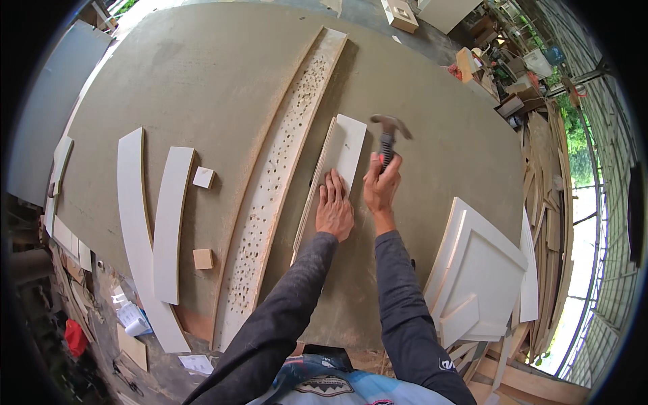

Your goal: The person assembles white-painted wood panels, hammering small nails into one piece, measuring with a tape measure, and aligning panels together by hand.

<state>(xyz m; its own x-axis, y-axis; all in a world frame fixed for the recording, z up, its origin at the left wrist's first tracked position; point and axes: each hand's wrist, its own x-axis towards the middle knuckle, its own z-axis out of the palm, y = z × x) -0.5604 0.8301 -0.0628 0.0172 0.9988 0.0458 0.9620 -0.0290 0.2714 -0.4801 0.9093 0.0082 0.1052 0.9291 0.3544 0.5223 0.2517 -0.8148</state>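
Observation:
My right hand (382, 185) is closed round the dark grip of a claw hammer (388, 135), which is raised beside a white board. Its metal head is a little blurred. Fingers stretched out, my left hand (335, 210) lies flat on that white board (349, 145), pressing near its middle. Along the board's left side runs a thin wooden edge. Just left of it lies a long white panel (270, 196) dotted with many small holes and edged with wooden strips.
Two curved white boards (174, 223) and two small blocks (203, 259) lie on the left of the large grey-brown table (202, 74). White framed panels (482, 270) are stacked at the right. Wood offcuts (542, 216) lean beyond the right edge. Papers (133, 317) lie at the lower left.

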